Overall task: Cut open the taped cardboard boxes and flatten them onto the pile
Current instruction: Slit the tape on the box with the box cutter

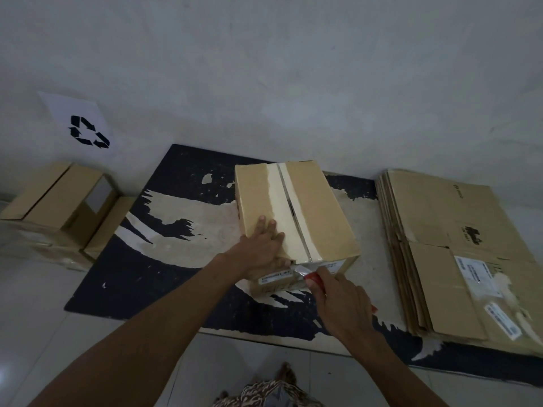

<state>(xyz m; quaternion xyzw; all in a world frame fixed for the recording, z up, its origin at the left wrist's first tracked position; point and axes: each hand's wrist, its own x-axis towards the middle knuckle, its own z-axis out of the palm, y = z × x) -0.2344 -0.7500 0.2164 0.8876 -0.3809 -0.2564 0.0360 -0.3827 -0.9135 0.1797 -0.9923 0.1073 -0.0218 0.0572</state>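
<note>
So my right hand (338, 298) grips the red box cutter (308, 276), blade at the near end of the taped cardboard box (293, 210) on the worn black mat (176, 230). My left hand (264, 248) presses flat on its top, fingers straight. Flattened pile (458, 254) sits right of it, more boxes (58, 201) far left under a recycling sign (79, 121).

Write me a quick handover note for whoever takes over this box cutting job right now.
Left hand presses flat on the taped box, which stands on the black mat.
Right hand grips the red cutter, blade at the box's near edge, at the tape seam.
Done: the seam looks slit along the top; flattened pile lies on the right.
Left: finish the cut, flatten this box, then do the boxes at left.
</note>
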